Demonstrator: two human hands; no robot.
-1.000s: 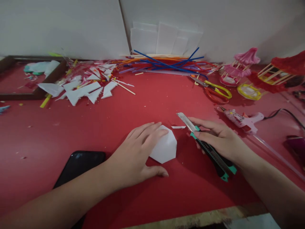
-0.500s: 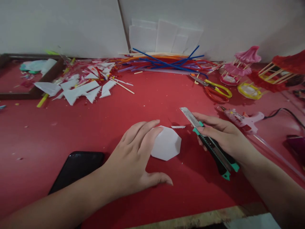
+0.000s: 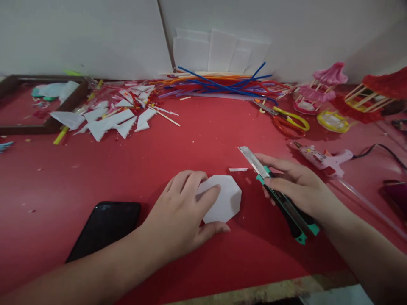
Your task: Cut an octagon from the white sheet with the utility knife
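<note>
A white many-sided foam or card piece [image 3: 226,201] lies on the red table [image 3: 203,152]. My left hand [image 3: 186,207] is around its left side, with fingers curled at the upper left edge, the index finger over its face and the thumb by the lower edge. In my right hand [image 3: 295,186] is a black and green utility knife [image 3: 284,203], its blade out and pointing up and to the left, above the table and apart from the white piece. A thin white strip [image 3: 238,170] lies just beyond the piece.
A black phone [image 3: 106,226] lies near my left forearm. Further back are white scraps [image 3: 110,123], coloured pipe cleaners [image 3: 222,84], a wooden frame [image 3: 47,125] and scissors [image 3: 291,120]. A glue gun [image 3: 327,161] and small pink and red models [image 3: 324,91] stand at right.
The white piece has turned and shifted slightly toward me. My left fingers have drawn in over it, and the thumb has moved up to its lower edge. The knife has shifted slightly.
</note>
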